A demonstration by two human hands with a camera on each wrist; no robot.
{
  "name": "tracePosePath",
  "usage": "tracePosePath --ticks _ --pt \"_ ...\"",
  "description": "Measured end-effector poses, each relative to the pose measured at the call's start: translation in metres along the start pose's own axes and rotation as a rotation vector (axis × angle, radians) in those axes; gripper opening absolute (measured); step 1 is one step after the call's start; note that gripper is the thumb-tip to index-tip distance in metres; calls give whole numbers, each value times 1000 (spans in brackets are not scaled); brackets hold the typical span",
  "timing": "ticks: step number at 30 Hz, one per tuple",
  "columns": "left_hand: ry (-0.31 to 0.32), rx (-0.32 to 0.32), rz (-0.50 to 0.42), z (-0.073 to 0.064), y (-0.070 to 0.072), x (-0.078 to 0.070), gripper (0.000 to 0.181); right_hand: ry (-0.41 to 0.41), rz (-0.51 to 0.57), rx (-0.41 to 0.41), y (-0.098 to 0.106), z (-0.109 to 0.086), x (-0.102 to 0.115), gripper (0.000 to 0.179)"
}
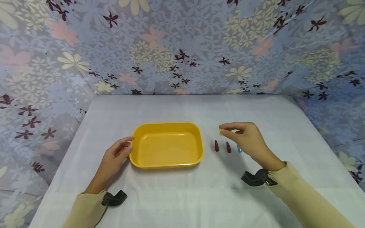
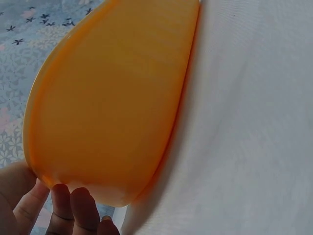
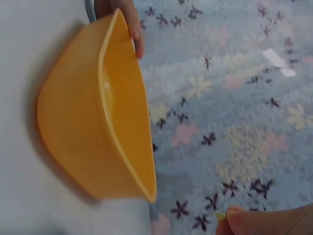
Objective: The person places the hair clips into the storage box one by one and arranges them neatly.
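At the left end of a yellow plastic tray (image 1: 165, 166), my left hand (image 1: 115, 156) holds the rim. The left wrist view shows several fingertips (image 2: 84, 208) against the tray's outer wall (image 2: 107, 112). To the right of the tray, my right hand (image 1: 248, 139) pinches a small yellow hair clip (image 1: 220, 130) between thumb and fingers, above the white cloth. Only a tip of that clip (image 3: 220, 215) shows in the right wrist view. Below this hand lie two red hair clips (image 1: 216, 146) and a blue hair clip (image 1: 239, 148), partly covered by the hand.
A white cloth (image 1: 171, 199) covers the table under the tray and clips. Floral fabric (image 1: 182, 47) hangs behind the table and at both sides. Each wrist wears a black camera mount (image 1: 258, 178), and a thin cable runs from the left one.
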State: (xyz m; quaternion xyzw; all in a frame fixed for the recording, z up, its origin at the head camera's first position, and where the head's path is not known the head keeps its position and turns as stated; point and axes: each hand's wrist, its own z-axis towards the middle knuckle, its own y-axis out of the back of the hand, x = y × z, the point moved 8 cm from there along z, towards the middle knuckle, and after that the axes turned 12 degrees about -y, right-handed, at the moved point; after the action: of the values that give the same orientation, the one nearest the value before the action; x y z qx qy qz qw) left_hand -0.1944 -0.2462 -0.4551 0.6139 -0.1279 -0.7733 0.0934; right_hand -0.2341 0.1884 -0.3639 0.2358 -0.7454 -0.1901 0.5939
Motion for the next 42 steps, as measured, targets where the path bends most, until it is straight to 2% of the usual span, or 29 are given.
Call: tracePosePath --ticks 9,14,19,29,34,42 --pt "-7 6 2 4 -5 0 41 -6 117 117 -28 2 16 29" --pt "-17 10 25 5 -2 -3 41 18 104 143 -45 6 29 30" --pt "-1 6 22 3 2 -4 42 28 101 186 -66 9 43 28" --pt "-15 6 16 6 1 2 42 49 103 252 -104 11 60 26" --pt "-2 7 43 2 4 5 42 49 74 306 -130 10 68 24" --pt "5 28 -34 3 2 10 44 83 55 331 -160 13 89 17"
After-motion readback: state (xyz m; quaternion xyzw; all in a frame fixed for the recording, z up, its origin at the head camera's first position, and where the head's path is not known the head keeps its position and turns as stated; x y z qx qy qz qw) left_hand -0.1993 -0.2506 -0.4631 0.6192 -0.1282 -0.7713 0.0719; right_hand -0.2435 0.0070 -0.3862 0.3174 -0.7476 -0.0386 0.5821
